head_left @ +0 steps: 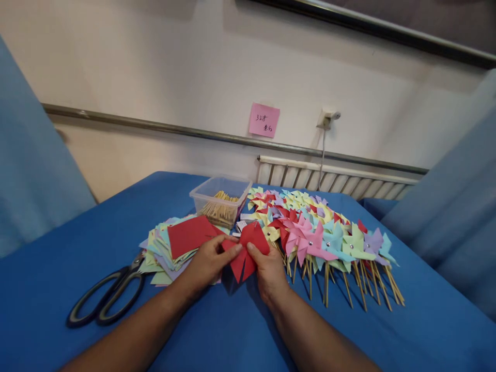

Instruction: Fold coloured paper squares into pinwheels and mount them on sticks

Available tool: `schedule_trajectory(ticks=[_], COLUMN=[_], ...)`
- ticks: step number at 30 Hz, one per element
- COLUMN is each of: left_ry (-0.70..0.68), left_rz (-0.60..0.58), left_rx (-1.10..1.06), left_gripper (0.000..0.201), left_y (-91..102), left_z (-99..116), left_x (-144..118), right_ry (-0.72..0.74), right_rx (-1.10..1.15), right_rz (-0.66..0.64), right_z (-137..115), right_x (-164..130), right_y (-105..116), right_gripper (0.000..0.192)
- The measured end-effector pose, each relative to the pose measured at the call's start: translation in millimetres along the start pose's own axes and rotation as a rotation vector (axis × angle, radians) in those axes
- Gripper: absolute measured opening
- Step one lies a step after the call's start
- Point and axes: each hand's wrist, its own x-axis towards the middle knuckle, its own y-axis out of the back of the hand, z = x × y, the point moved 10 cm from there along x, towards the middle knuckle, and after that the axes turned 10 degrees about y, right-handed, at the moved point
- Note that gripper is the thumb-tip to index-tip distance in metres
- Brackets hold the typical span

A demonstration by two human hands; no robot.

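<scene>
A red paper square (245,264) with slits cut in from its corners is held up between my two hands over the blue table. My left hand (212,261) pinches its left side, thumb on the near face. My right hand (269,271) grips the right side, with the thumb pressed near the middle. The fingertips behind the paper are hidden. Just left of my left hand lies a stack of coloured paper sheets (158,253), topped by a red sheet (189,236). Large dark-handled scissors (116,289) rest beside the stack, blades partly under the paper.
A clear plastic box (201,199) of thin wooden sticks (219,209) stands behind the stack. Many finished paper pinwheels (310,240) on sticks spread across the right of the blue table (163,188). Small white boxes (245,221) sit between them. Blue curtains (31,170) hang at both sides.
</scene>
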Motion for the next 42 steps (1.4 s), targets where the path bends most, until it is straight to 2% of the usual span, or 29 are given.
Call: schedule_trajectory(ticks=[3,8,16,21,29,36,42], left_ry=[0.056,0.023,0.01,0.022,0.027,0.005,0.042], left_rz=[0.0,0.014,0.107,0.223,0.253,0.215,0.085], left_rx=[-0.026,-0.177,-0.09,0.086,0.196,0.03,-0.267], left_gripper=[0.036,0.036,0.035,0.043,0.048,0.045,0.04], left_y=[-3.4,2.7,17.0,26.8,30.7,25.8,15.9], left_z=[-8.3,2.5,10.0,11.3,5.5,3.2,-1.3], left_x=[-0.5,-2.9,-2.9,-5.3,-2.9,-2.7,1.3], right_ry=[-0.02,-0.029,-0.026,-0.01,0.026,0.043,0.045], right_rx=[-0.002,-0.015,-0.05,-0.074,-0.155,-0.207,-0.278], right_rz=[-0.014,-0.03,-0.026,-0.028,-0.066,-0.029,-0.053], right_z=[0.7,1.0,3.8,2.7,-7.0,-10.9,-10.3], right_x=[-2.9,-5.3,-3.9,-2.7,-3.1,-3.0,-4.6], right_y=[-3.3,-5.8,0.1,2.2,-7.0,-4.2,-5.0], right_gripper=[0.037,0.038,0.035,0.031,0.036,0.037,0.044])
